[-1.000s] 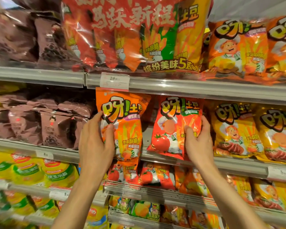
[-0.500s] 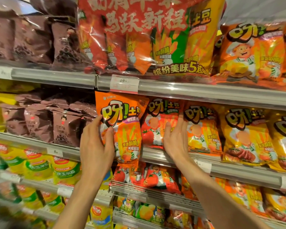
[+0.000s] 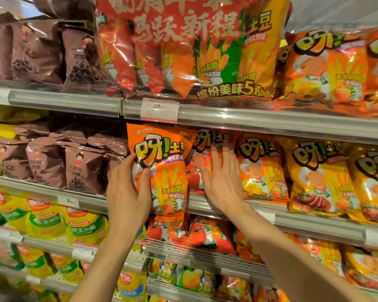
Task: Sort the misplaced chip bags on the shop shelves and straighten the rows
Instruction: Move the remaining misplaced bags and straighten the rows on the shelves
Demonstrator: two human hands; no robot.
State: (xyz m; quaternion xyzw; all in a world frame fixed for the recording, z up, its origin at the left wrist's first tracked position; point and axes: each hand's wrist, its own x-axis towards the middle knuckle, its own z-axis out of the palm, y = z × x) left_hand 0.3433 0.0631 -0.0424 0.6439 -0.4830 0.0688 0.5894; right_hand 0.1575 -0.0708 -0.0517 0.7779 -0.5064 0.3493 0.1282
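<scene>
The left hand [image 3: 127,192] is gripping an orange chip bag [image 3: 162,171] by its left edge, thumb lying across the front and fingers curling behind, holding it upright in front of the middle shelf [image 3: 292,125], its lower end hanging past the shelf rail. The right hand [image 3: 223,182] is lying open, fingers straight and spread, pressing flat on a red tomato chip bag [image 3: 193,179] that is standing on the middle shelf just beside the held one. Both forearms are reaching up from the bottom of the view.

The orange chip bag is showing the large logo "呀!土豆" with "香浓酥脆" and "吮指回味" lower down. The same logo is running along the row to the right: another orange bag [image 3: 260,168], then yellow bags [image 3: 314,177] picturing sliced meat. Above, a big multipack [image 3: 194,46] is reading "马跃新程" and "缤纷美味5连包", and a price tag [image 3: 159,110] beneath it is reading "19". Brown bags [image 3: 83,168] with a cartoon child are filling the left of the middle shelf and the shelf above; their writing is too blurred to read. Lower left, yellow-green bags [image 3: 46,221] are showing "玉米" among other characters. More tomato bags [image 3: 203,234] are sitting on the shelf below the hands.
</scene>
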